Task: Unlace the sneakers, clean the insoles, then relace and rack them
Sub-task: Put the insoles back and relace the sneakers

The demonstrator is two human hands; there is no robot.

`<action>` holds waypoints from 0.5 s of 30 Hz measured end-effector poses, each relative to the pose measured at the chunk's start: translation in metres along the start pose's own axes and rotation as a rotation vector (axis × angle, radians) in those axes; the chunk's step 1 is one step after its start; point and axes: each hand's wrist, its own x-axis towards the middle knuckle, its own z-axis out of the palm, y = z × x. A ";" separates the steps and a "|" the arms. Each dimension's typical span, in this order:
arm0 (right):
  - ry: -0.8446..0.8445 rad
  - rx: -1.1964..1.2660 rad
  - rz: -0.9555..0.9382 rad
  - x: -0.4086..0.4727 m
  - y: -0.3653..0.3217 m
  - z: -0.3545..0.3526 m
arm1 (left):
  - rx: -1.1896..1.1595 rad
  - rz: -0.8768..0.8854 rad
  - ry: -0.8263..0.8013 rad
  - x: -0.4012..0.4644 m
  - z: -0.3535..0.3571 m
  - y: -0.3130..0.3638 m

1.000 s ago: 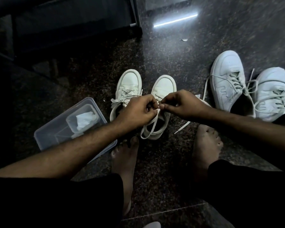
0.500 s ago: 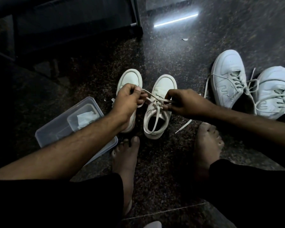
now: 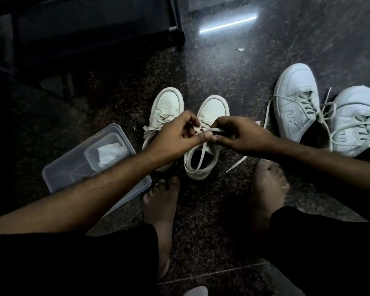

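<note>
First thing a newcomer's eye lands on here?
Both hands at centre: the left hand and right hand pinch a lace over the right cream sneaker. At right stands a white pair, laces loose. Lower left lies a clear plastic box.

Cream sneakers (image 3: 209,116) at centre; white sneakers (image 3: 295,103) right; clear plastic box (image 3: 64,167) left; dark speckled floor (image 3: 222,67).

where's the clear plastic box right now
In the head view, the clear plastic box sits on the floor at lower left, beside the cream sneaker, partly under the left forearm.
</note>
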 end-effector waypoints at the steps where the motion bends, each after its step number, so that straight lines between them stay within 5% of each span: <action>1: 0.015 -0.004 -0.010 0.001 0.000 0.000 | 0.071 0.014 -0.018 0.001 0.000 -0.002; 15: 0.040 -0.242 -0.018 0.005 0.005 -0.004 | 0.269 0.151 0.035 0.004 -0.008 -0.009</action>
